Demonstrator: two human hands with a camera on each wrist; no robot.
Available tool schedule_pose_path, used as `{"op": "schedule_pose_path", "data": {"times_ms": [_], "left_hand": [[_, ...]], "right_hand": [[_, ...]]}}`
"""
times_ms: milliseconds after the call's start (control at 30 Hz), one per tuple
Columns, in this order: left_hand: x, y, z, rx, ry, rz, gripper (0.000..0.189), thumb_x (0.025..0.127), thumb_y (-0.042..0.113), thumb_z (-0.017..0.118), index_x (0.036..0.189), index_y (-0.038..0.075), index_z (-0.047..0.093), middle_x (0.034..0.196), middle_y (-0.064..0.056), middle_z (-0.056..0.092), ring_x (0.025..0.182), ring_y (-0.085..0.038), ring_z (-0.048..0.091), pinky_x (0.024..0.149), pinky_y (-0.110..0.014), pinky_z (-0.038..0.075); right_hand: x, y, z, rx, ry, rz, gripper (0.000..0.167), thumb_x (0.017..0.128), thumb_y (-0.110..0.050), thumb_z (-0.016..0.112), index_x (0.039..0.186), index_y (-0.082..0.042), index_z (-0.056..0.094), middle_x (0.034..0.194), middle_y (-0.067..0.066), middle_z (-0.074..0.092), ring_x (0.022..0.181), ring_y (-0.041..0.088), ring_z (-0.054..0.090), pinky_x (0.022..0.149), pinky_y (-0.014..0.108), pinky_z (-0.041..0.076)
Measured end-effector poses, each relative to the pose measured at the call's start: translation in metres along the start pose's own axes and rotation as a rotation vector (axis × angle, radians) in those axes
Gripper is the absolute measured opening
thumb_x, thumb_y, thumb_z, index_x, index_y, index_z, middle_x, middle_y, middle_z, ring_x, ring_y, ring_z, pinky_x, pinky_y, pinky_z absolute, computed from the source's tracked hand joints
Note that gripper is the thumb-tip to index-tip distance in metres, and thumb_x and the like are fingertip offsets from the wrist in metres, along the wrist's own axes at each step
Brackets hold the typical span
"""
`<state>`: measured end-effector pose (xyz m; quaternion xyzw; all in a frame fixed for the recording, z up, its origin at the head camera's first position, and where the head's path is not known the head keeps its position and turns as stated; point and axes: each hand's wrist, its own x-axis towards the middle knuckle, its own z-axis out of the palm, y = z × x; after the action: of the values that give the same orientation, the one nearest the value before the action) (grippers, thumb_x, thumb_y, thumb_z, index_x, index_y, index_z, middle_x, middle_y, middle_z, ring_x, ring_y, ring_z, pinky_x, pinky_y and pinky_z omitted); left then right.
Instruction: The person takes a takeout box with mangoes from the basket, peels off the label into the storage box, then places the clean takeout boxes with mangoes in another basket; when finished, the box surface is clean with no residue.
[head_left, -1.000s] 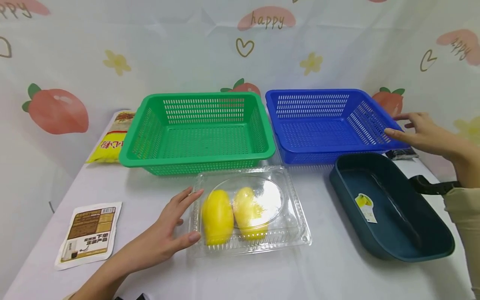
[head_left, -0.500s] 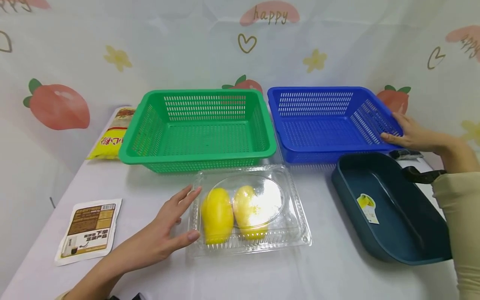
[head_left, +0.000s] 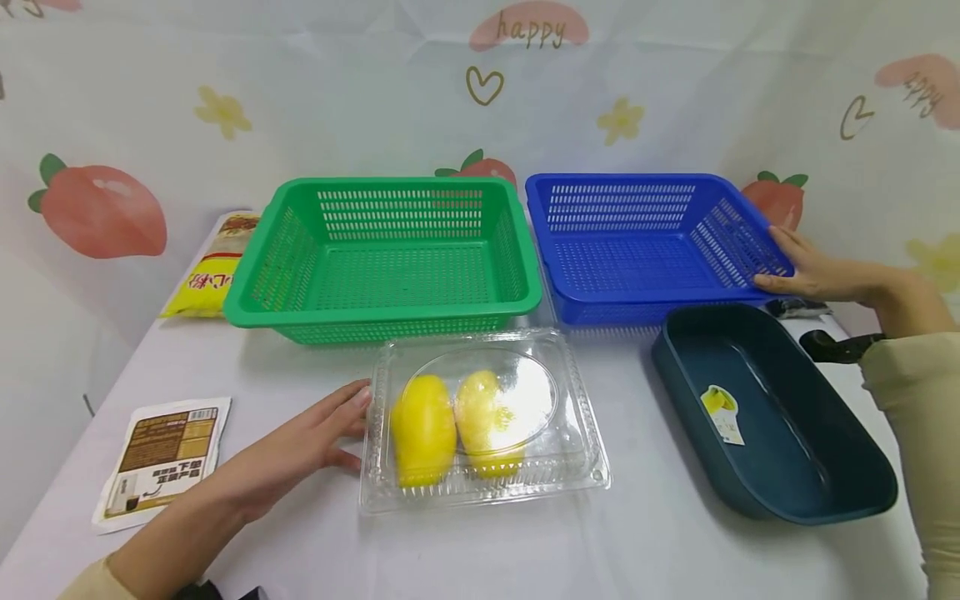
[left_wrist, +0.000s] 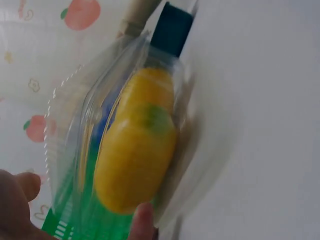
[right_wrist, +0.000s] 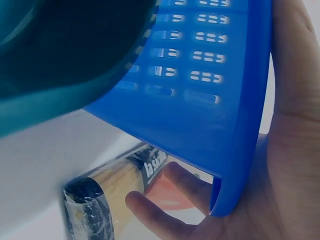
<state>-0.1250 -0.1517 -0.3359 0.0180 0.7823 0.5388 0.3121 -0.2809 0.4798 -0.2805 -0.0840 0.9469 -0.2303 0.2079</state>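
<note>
My left hand [head_left: 315, 446] is at the left edge of a clear plastic clamshell box [head_left: 573, 450], its fingers loosely bent. Through the lid show two yellow mangoes, a left one [head_left: 423, 433] and a right one [head_left: 480, 408]. The left wrist view has the thumb and a fingertip at the box's near side, blurred. My right hand [head_left: 817, 271] grips the right rim of a blue slotted basket [head_left: 645, 294], its thumb over the rim. From the right wrist, two fingers extend below the basket's rim [right_wrist: 245, 125], past its outer side.
A green slotted basket [head_left: 382, 315] stands beside the blue one. A dark teal basin [head_left: 795, 450] with a label sits under my right forearm. Behind it lies a pasta packet [right_wrist: 117, 185]. A yellow bag [head_left: 210, 279] and a white-brown pouch [head_left: 161, 462] lie at left.
My right hand has moved left and taken hold of the blue basket's rim. My left hand's fingers have drawn back from over the lid to the box's left edge.
</note>
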Motion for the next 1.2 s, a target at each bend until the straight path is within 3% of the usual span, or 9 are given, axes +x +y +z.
{"op": "schedule_pose_path", "data": {"times_ms": [100,233,433,667,800,900,967,1200], "left_hand": [[0.004,0.004,0.008,-0.058,-0.011,-0.018,0.067,0.099,0.052,0.040,0.149,0.015,0.017,0.149,-0.018,0.034,0.117,-0.028,0.053,0.097,-0.047,0.042],[0.006,0.010,0.020,-0.030,0.005,-0.050,0.061,0.096,0.052,0.047,0.133,0.010,0.022,0.143,-0.017,0.031,0.122,-0.031,0.043,0.091,-0.042,0.046],[-0.004,0.023,0.037,-0.023,0.054,-0.064,0.053,0.094,0.050,0.053,0.110,0.010,0.023,0.124,-0.013,0.031,0.109,-0.027,0.045,0.080,-0.033,0.045],[-0.020,0.047,0.048,-0.070,0.042,-0.066,0.048,0.094,0.052,0.052,0.102,0.010,0.029,0.121,-0.011,0.038,0.116,-0.026,0.044,0.088,-0.037,0.043],[-0.020,0.075,0.045,-0.097,-0.029,0.011,0.047,0.096,0.049,0.049,0.115,0.008,0.033,0.127,-0.011,0.037,0.112,-0.026,0.052,0.090,-0.037,0.044],[-0.013,0.101,0.040,-0.105,-0.064,0.082,0.052,0.098,0.047,0.046,0.126,0.006,0.030,0.131,-0.013,0.032,0.108,-0.029,0.057,0.092,-0.038,0.046],[-0.004,0.118,0.037,-0.099,-0.047,0.104,0.055,0.098,0.048,0.045,0.131,0.007,0.030,0.130,-0.012,0.029,0.108,-0.031,0.058,0.093,-0.039,0.047],[0.050,0.168,0.034,-0.139,0.047,0.116,0.055,0.096,0.050,0.047,0.133,0.014,0.027,0.131,-0.008,0.031,0.108,-0.033,0.057,0.085,-0.040,0.054]], "right_hand": [[0.000,0.000,0.001,0.011,0.004,-0.004,0.096,0.097,-0.047,0.046,0.146,-0.016,-0.031,0.148,0.026,-0.034,0.130,0.061,-0.020,0.093,0.081,0.001],[0.001,0.003,0.004,0.008,0.013,0.002,0.097,0.096,-0.047,0.046,0.146,-0.015,-0.031,0.148,0.026,-0.035,0.130,0.061,-0.021,0.093,0.082,0.001],[0.001,0.004,0.009,0.008,0.023,0.011,0.097,0.095,-0.048,0.046,0.146,-0.016,-0.031,0.149,0.025,-0.034,0.131,0.061,-0.020,0.093,0.082,0.002],[-0.004,0.005,0.013,0.035,0.032,-0.015,0.097,0.096,-0.046,0.048,0.147,-0.014,-0.029,0.149,0.027,-0.032,0.130,0.062,-0.019,0.093,0.082,0.000],[-0.002,0.007,0.010,0.009,0.037,-0.017,0.098,0.096,-0.047,0.046,0.146,-0.011,-0.029,0.148,0.028,-0.031,0.131,0.060,-0.019,0.094,0.081,0.000],[-0.002,0.009,0.006,0.003,0.028,-0.013,0.096,0.096,-0.048,0.044,0.146,-0.012,-0.030,0.148,0.027,-0.032,0.131,0.060,-0.019,0.094,0.081,0.001],[-0.002,0.009,0.004,0.006,0.024,-0.020,0.096,0.097,-0.047,0.044,0.146,-0.012,-0.030,0.148,0.027,-0.032,0.131,0.060,-0.019,0.094,0.081,0.001],[0.003,0.004,0.001,-0.008,0.035,-0.032,0.098,0.095,-0.047,0.047,0.147,-0.011,-0.028,0.149,0.028,-0.028,0.133,0.058,-0.019,0.096,0.080,0.002]]}}
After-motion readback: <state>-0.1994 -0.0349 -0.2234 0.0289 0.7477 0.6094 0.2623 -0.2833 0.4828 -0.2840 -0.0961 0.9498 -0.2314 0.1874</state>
